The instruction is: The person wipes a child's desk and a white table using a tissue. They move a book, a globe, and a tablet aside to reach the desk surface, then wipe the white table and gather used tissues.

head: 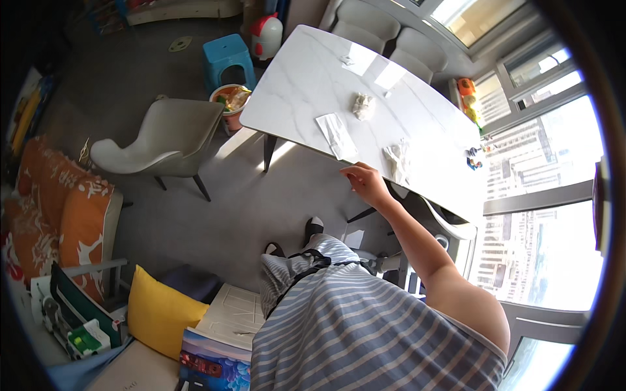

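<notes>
My right hand (364,182) hangs just off the near edge of a white marble-look table (303,73), fingers loosely curled and apart, with nothing seen in it. Closest to it on the tabletop lie a flat white paper or packet (336,136) and a crumpled white tissue or plastic piece (398,160). Farther in sits a crumpled whitish bundle (363,106). Small white scraps (346,60) are near the far side. My left hand is out of view.
A grey chair (181,132), a blue plastic stool (227,54) and a full waste bin (231,119) stand left of the table. Two light chairs (364,24) are beyond it. A yellow cushion (161,313) and an orange-covered seat (83,215) are at lower left.
</notes>
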Tool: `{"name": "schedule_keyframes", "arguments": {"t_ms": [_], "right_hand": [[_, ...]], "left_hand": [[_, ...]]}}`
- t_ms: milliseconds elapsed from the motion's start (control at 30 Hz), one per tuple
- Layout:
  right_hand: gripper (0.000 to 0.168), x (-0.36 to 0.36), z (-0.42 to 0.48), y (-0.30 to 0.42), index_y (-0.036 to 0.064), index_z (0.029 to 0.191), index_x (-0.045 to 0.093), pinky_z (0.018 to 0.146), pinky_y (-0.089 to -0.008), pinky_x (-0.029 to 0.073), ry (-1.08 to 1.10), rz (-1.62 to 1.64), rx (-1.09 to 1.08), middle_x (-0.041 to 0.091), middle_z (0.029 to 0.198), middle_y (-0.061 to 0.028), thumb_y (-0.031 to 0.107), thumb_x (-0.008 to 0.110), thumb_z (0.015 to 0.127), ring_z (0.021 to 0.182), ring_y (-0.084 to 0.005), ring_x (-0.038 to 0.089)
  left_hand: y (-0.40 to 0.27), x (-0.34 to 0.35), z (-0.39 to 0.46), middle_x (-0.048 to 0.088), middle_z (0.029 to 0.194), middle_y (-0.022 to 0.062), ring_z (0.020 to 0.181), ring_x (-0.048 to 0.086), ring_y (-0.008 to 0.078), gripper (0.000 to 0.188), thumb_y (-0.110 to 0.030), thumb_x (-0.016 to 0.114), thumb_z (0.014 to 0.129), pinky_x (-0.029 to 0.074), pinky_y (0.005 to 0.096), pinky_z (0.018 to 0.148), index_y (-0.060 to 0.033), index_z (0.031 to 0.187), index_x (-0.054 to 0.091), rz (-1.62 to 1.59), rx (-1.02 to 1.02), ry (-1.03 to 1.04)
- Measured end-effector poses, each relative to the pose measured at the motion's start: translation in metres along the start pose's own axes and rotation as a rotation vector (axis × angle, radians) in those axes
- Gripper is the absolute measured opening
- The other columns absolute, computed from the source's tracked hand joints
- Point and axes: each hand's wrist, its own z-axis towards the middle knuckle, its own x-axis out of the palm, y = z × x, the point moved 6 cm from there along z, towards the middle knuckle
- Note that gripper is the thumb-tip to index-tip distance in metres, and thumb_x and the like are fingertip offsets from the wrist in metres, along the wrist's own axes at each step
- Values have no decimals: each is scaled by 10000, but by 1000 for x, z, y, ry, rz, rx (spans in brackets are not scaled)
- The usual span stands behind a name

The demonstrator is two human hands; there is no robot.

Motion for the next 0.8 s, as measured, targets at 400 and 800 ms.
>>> {"name": "schedule_keyframes", "arguments": {"t_ms": [400, 800], "right_hand": [[404, -82, -117, -174, 119, 1280, 603, 994, -415, 463, -475, -405, 494, 525, 1375, -170, 177, 622, 880, 1197, -364, 555], [320, -150, -75, -313, 83, 1181, 615, 972, -430, 444, -746, -250, 624, 584, 1250, -139, 135, 637, 866, 1152, -354, 540]], "left_hand": [[-203, 102, -179, 644, 1055, 142, 890, 630, 247, 433, -235, 695, 826, 521, 360, 751, -35, 1193, 581, -32, 424, 512], [-364, 44, -420, 632, 984, 118, 830, 612, 191, 296, -90, 606, 916, 504, 295, 680, -42, 1202, 547, -300, 720, 713]]}}
